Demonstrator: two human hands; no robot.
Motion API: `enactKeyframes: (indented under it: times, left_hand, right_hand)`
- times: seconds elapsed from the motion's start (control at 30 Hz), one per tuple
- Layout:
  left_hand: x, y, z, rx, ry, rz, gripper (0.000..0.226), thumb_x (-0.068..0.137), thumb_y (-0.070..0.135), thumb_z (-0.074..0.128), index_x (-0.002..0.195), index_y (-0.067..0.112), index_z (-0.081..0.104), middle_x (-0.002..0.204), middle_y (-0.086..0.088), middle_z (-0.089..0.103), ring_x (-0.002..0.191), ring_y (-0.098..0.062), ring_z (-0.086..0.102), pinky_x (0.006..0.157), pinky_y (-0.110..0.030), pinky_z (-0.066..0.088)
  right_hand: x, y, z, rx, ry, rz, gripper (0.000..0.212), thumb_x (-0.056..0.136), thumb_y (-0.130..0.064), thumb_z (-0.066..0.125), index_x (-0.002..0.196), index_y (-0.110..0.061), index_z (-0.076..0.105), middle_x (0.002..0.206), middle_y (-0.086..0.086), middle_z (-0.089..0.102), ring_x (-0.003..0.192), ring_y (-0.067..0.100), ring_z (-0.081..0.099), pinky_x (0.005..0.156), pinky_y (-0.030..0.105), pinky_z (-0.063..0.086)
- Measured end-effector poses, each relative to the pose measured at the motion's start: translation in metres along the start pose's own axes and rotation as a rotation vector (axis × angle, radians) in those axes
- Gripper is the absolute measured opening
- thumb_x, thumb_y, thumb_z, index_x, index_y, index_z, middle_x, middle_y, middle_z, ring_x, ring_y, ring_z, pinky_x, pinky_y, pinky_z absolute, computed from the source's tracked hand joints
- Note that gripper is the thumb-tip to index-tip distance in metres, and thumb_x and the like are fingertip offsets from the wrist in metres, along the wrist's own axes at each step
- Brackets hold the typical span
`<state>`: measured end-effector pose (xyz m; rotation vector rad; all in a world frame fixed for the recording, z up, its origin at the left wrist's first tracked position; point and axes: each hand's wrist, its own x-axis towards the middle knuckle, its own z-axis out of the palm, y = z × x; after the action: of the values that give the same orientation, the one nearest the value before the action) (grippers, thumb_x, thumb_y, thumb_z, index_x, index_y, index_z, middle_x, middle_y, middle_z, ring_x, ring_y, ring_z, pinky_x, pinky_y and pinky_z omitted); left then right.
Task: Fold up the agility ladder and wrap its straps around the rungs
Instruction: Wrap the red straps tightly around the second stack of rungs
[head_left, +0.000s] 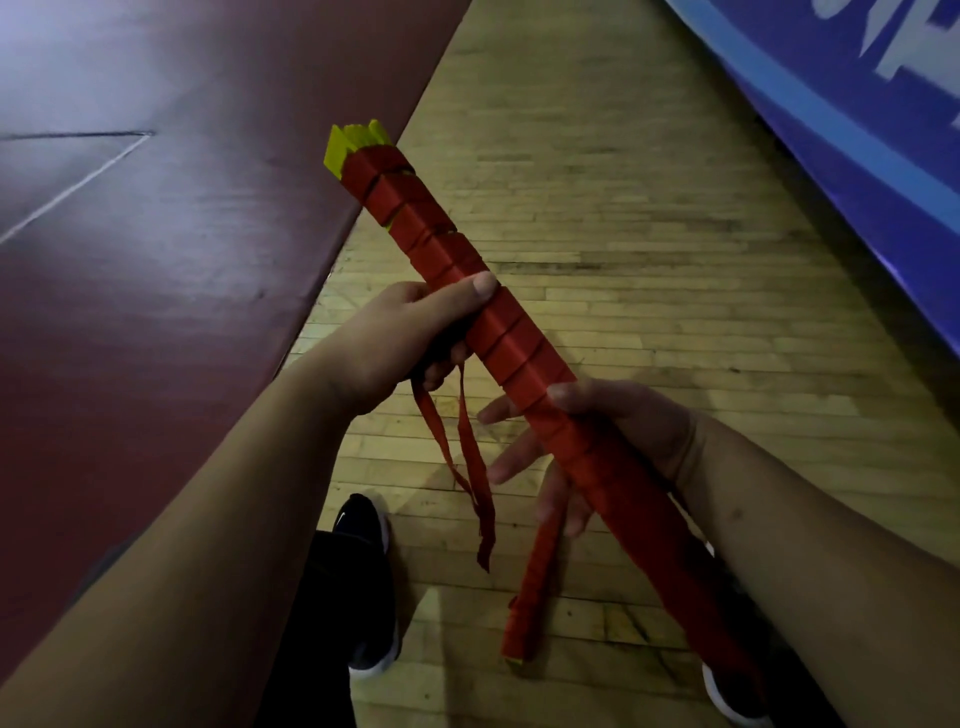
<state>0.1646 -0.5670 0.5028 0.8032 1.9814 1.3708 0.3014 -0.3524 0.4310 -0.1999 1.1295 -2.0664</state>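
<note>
R hand (615, 421), L hand (400, 332), ladder (514, 338) red-wrapped, yellow-tipped

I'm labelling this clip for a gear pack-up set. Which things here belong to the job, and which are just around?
In the job:
ladder bundle, wrapped in red strap
yellow rung ends
loose strap ends
hanging strap-wrapped piece
left hand, gripping the bundle
right hand, thumb on top, fingers beneath

Just around:
wooden floor
maroon mat
blue banner
black shoe
</note>
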Motion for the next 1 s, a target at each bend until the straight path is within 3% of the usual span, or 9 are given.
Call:
enactKeyframes:
  times: [0.1,0.23,0.4,0.53,0.67,0.87,1.0]
  left_hand:
    - [-0.003,0.002,-0.002,0.053,-0.041,0.042,0.053,0.1,0.06,0.055,0.086,0.01,0.065,0.065,0.003,0.063,0.054,-0.016,0.053,0.055,-0.026,0.046]
    - [-0.003,0.0,-0.007,0.093,-0.023,0.017,0.052,0.102,0.057,0.056,0.085,0.008,0.066,0.059,0.001,0.061,0.05,-0.016,0.051,0.052,-0.024,0.045]
    - [-0.003,-0.003,-0.011,0.19,0.03,-0.066,0.057,0.102,0.063,0.058,0.085,0.01,0.07,0.057,-0.007,0.058,0.049,-0.016,0.052,0.05,-0.022,0.045]
    - [-0.002,-0.007,-0.011,0.187,0.062,-0.171,0.048,0.103,0.056,0.064,0.087,0.013,0.076,0.056,0.0,0.06,0.048,-0.012,0.052,0.048,-0.021,0.044]
    - [0.001,-0.012,-0.01,0.152,0.069,-0.255,0.042,0.1,0.053,0.071,0.086,0.013,0.076,0.059,-0.001,0.061,0.051,-0.013,0.053,0.051,-0.024,0.046]
    - [0.008,-0.018,-0.006,-0.083,0.113,-0.391,0.029,0.101,0.034,0.076,0.105,0.005,0.076,0.071,0.003,0.066,0.054,-0.006,0.052,0.053,-0.025,0.047]
    - [0.01,-0.016,-0.007,-0.217,0.11,-0.394,0.04,0.098,0.036,0.079,0.12,0.003,0.073,0.076,0.003,0.066,0.055,-0.006,0.049,0.049,-0.021,0.045]
  right_hand:
    - [-0.003,-0.001,-0.001,-0.042,0.09,-0.005,0.068,0.091,-0.049,0.082,0.148,-0.017,0.061,0.136,0.028,0.069,0.098,0.038,0.08,0.079,0.049,0.066]
    - [-0.003,-0.005,0.001,-0.168,0.272,-0.024,0.07,0.085,-0.046,0.085,0.145,-0.016,0.061,0.124,0.027,0.075,0.094,0.034,0.08,0.077,0.042,0.066]
    - [0.0,-0.005,0.002,-0.267,0.464,-0.02,0.055,0.095,-0.033,0.069,0.146,-0.014,0.057,0.122,0.027,0.076,0.096,0.039,0.078,0.078,0.045,0.065]
    - [0.002,0.0,-0.002,-0.382,0.606,-0.025,0.056,0.091,-0.034,0.084,0.141,-0.019,0.063,0.118,0.022,0.079,0.103,0.046,0.077,0.087,0.054,0.062]
    - [0.007,0.004,-0.003,-0.46,0.725,-0.016,0.057,0.088,-0.031,0.085,0.14,-0.019,0.063,0.113,0.012,0.082,0.102,0.04,0.08,0.096,0.061,0.061]
    - [0.018,0.005,0.001,-0.585,0.892,0.016,0.053,0.084,-0.034,0.093,0.131,-0.025,0.071,0.102,-0.001,0.084,0.091,0.023,0.083,0.081,0.045,0.065]
    - [0.021,0.006,0.005,-0.725,0.993,0.031,0.046,0.082,-0.049,0.092,0.122,-0.038,0.072,0.096,-0.008,0.083,0.082,0.012,0.081,0.078,0.036,0.064]
